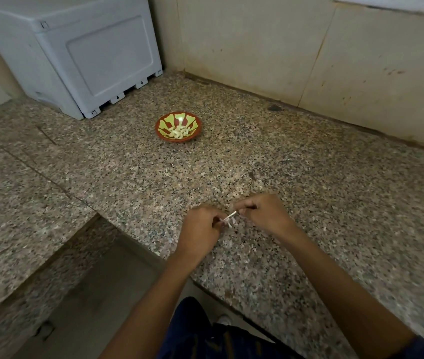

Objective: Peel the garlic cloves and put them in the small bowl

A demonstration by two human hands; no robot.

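Garlic clove [229, 219], seemingly half-peeled, sits pinched between fingers of left hand [200, 226] and right hand [262, 212].

Hands: two, the left hand [200, 224] and right hand [262, 211], were there near.
Small bowl [178, 126]: one, far.
Peeled cloves [178, 132] inside: a heap, too small to count.
White box [76, 53]: one, far left.

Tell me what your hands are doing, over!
Left hand and right hand both pinch a garlic clove, peeling. Small bowl already holds peeled cloves. Path clear.
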